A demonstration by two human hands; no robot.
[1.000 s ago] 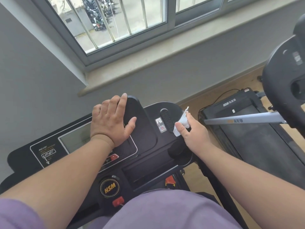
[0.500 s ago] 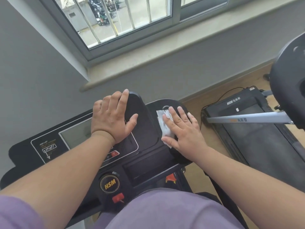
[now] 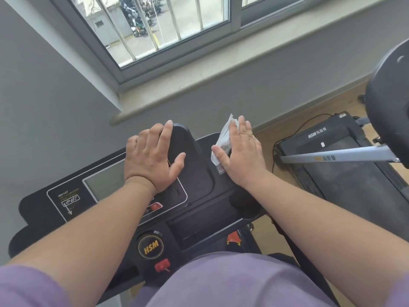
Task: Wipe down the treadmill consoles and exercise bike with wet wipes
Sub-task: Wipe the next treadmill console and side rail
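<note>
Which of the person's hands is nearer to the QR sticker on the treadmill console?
Right. The right hand presses the wipe flat with its heel right beside the QR sticker. The left hand lies flat on the raised panel across a gap from it.

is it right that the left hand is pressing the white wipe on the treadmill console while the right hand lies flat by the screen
Not quite: the hands are swapped. In the head view the right hand presses the white wipe on the treadmill console, while the left hand lies flat by the screen.
</note>
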